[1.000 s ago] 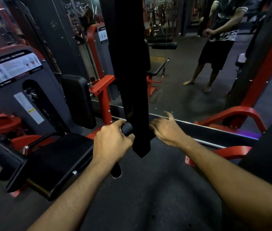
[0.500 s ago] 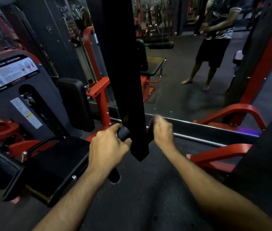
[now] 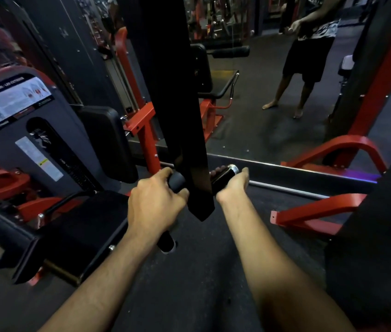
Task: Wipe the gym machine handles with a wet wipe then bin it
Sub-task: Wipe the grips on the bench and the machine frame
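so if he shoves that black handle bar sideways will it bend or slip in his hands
Probably stiff: the handle bar runs straight through the black upright with a metal end cap. It may pivot, not bend. Slipping seems unlikely, since the left hand and right hand wrap matte grips, though wetness can't be judged.

A gym: red-framed weight machines [image 3: 141,130], padded seats [image 3: 108,140], rubber floor [image 3: 261,125].

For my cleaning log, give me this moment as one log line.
left hand: grips black padded handle | right hand: wrapped round black chrome-capped handle | wet wipe: not visible | bin: not in view
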A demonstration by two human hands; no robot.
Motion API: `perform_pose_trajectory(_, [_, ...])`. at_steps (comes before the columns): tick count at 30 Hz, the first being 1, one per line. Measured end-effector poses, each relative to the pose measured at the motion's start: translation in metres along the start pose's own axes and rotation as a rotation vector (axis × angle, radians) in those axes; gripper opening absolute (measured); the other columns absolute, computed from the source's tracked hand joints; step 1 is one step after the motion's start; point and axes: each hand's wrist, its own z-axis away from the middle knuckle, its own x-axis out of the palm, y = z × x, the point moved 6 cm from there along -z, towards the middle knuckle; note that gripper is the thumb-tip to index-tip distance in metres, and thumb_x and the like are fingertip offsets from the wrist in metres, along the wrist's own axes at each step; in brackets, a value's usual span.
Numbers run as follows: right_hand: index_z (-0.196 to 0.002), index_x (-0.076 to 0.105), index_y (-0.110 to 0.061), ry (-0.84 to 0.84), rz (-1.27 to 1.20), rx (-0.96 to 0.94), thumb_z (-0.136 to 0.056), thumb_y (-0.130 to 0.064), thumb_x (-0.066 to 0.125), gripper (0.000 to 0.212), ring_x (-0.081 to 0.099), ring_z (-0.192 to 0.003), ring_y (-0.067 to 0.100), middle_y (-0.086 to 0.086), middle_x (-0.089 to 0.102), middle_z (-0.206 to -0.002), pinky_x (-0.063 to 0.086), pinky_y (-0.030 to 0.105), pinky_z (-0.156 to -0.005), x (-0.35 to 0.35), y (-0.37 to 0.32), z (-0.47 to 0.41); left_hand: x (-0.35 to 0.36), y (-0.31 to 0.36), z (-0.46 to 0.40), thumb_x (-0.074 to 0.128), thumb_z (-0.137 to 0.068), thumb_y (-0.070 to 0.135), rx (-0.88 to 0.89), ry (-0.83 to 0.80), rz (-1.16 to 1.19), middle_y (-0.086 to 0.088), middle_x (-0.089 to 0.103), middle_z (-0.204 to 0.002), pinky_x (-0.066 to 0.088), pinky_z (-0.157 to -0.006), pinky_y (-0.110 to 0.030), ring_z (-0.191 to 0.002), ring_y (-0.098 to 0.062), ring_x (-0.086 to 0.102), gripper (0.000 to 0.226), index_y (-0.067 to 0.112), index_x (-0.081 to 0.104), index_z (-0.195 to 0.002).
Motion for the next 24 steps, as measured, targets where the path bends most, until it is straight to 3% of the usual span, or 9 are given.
perform_pose_trajectory(2, [-0.075, 0.053, -0.016, 0.022, 0.096, -0.021, -0.1, -0.063, 0.038, 0.055, 0.058, -0.053, 0.02, 0.004, 0.059, -0.061, 0.052, 0.029, -0.054, -0.004, 0.005, 0.017, 0.0, 0.001, 0.0, 0.073, -0.079, 0.043, 0.012, 0.001, 0.002, -0.003, 0.071, -0.086, 0.055, -0.069, -0.038, -0.086, -0.034, 0.069, 0.028, 0.03, 0.064, -0.102])
perform_pose_trajectory(5, [-0.101, 0.058, -0.024, 0.071, 0.357, -0.11, -0.098, -0.07, 0.034, 0.051, 0.065, -0.085, 0.024, 0.006, 0.065, -0.088, 0.054, 0.039, -0.08, -0.014, 0.012, 0.024, 0.002, -0.001, -0.002, 0.073, -0.078, 0.043, 0.024, 0.011, 0.008, 0.001, 0.07, -0.083, 0.055, -0.069, -0.037, -0.083, -0.029, 0.069, 0.026, 0.03, 0.064, -0.099])
perform_pose_trajectory(7, [-0.129, 0.057, -0.027, 0.031, 0.499, -0.102, -0.089, -0.083, 0.031, 0.074, 0.064, -0.108, 0.027, 0.008, 0.067, -0.116, 0.052, 0.04, -0.092, -0.022, 0.022, 0.026, 0.002, -0.002, -0.002, 0.073, -0.079, 0.043, 0.022, 0.015, -0.003, 0.0, 0.07, -0.085, 0.056, -0.071, -0.038, -0.085, -0.03, 0.068, 0.027, 0.03, 0.065, -0.101])
perform_pose_trajectory(9, [-0.142, 0.052, -0.026, 0.003, 0.645, -0.133, -0.086, -0.086, 0.03, 0.085, 0.06, -0.118, 0.026, 0.007, 0.063, -0.132, 0.048, 0.038, -0.096, -0.029, 0.033, 0.024, 0.001, -0.002, -0.003, 0.072, -0.079, 0.043, 0.022, 0.024, -0.014, -0.002, 0.071, -0.087, 0.056, -0.073, -0.039, -0.087, -0.032, 0.069, 0.03, 0.03, 0.066, -0.104])
perform_pose_trajectory(14, [-0.115, 0.061, -0.018, -0.058, 0.866, -0.207, -0.102, -0.06, 0.035, 0.051, 0.061, -0.099, 0.017, 0.002, 0.066, -0.108, 0.042, 0.033, -0.082, -0.036, 0.038, 0.035, 0.002, -0.003, -0.004, 0.071, -0.078, 0.044, 0.017, 0.013, -0.011, -0.002, 0.073, -0.088, 0.058, -0.074, -0.041, -0.086, -0.031, 0.071, 0.032, 0.031, 0.066, -0.108])
perform_pose_trajectory(18, [-0.088, 0.064, -0.021, -0.119, 1.054, -0.444, -0.108, -0.04, 0.037, 0.039, 0.059, -0.082, 0.008, -0.006, 0.065, -0.086, 0.044, 0.021, -0.068, -0.053, 0.022, 0.052, 0.001, -0.004, -0.004, 0.071, -0.08, 0.043, 0.02, 0.016, -0.005, -0.002, 0.072, -0.09, 0.051, -0.068, -0.034, -0.087, -0.03, 0.07, 0.033, 0.03, 0.066, -0.11])
perform_pose_trajectory(19, [-0.086, 0.065, -0.019, -0.127, 1.084, -0.501, -0.108, -0.037, 0.038, 0.039, 0.06, -0.079, 0.006, -0.008, 0.066, -0.083, 0.046, 0.018, -0.068, -0.057, 0.015, 0.057, 0.0, -0.003, -0.004, 0.072, -0.081, 0.042, 0.023, 0.018, -0.006, -0.002, 0.071, -0.091, 0.046, -0.067, -0.032, -0.088, -0.03, 0.069, 0.032, 0.03, 0.067, -0.111])
perform_pose_trajectory(21, [-0.095, 0.072, -0.014, -0.102, 1.084, -0.671, -0.108, -0.033, 0.04, 0.039, 0.065, -0.083, 0.007, -0.006, 0.072, -0.09, 0.052, 0.026, -0.077, -0.057, -0.009, 0.061, -0.002, -0.001, -0.004, 0.072, -0.083, 0.04, 0.027, 0.022, -0.012, 0.001, 0.068, -0.088, 0.041, -0.066, -0.03, -0.089, -0.03, 0.068, 0.03, 0.029, 0.067, -0.11])
perform_pose_trajectory(24, [-0.11, 0.071, -0.01, -0.081, 1.213, -1.086, -0.107, -0.03, 0.036, 0.041, 0.065, -0.105, 0.019, 0.002, 0.073, -0.109, 0.048, 0.035, -0.094, -0.03, -0.049, 0.054, -0.002, -0.001, -0.003, 0.072, -0.083, 0.039, 0.027, 0.023, -0.017, 0.006, 0.059, -0.08, 0.039, -0.066, -0.03, -0.086, -0.029, 0.067, 0.021, 0.028, 0.065, -0.1])
